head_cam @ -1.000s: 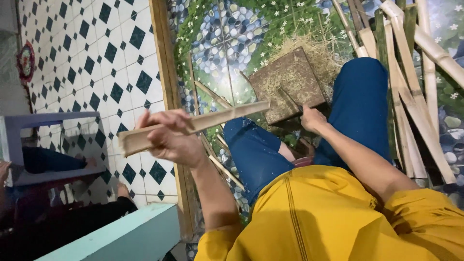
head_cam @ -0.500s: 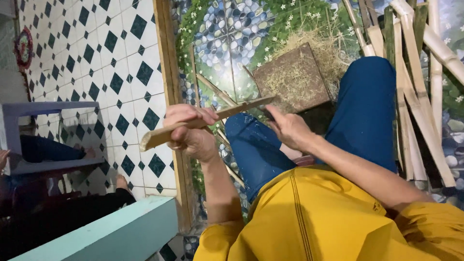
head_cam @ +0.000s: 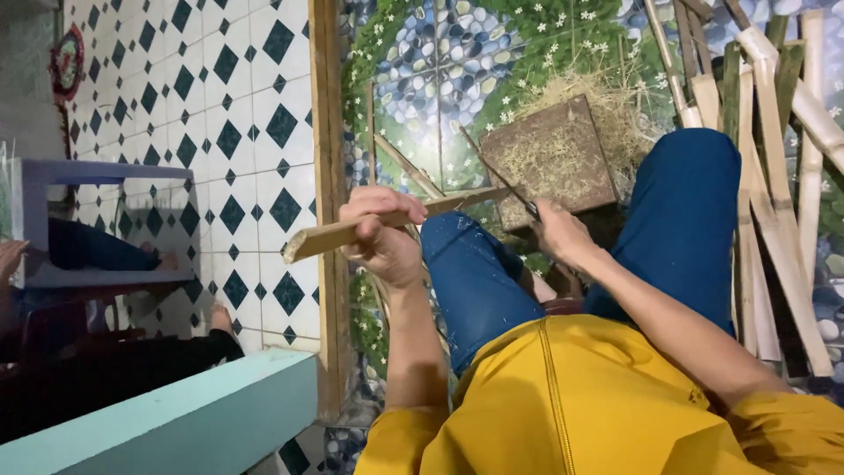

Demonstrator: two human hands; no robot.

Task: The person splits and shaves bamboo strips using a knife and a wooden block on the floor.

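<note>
My left hand point(head_cam: 380, 236) grips a long split bamboo strip point(head_cam: 321, 237) near its middle and holds it level above my blue-trousered knee point(head_cam: 466, 264). My right hand point(head_cam: 561, 233) is closed on the handle of a thin knife point(head_cam: 497, 176). The blade angles up and left across the strip's far end. Beyond both hands, a square brown wooden block point(head_cam: 552, 158) lies on the floor, strewn with pale bamboo shavings.
Several bamboo poles and slats point(head_cam: 774, 176) lean at the right. A wooden door frame point(head_cam: 327, 176) divides the pebble-patterned floor from the diamond-tiled floor. Another person's legs and bare foot point(head_cam: 220, 321) rest at the left near a grey stool point(head_cam: 53, 220). A teal ledge point(head_cam: 176, 422) is close below.
My right hand left the block, came up to the strip and now sets the knife against its far end. My left hand and the strip stayed roughly in place.
</note>
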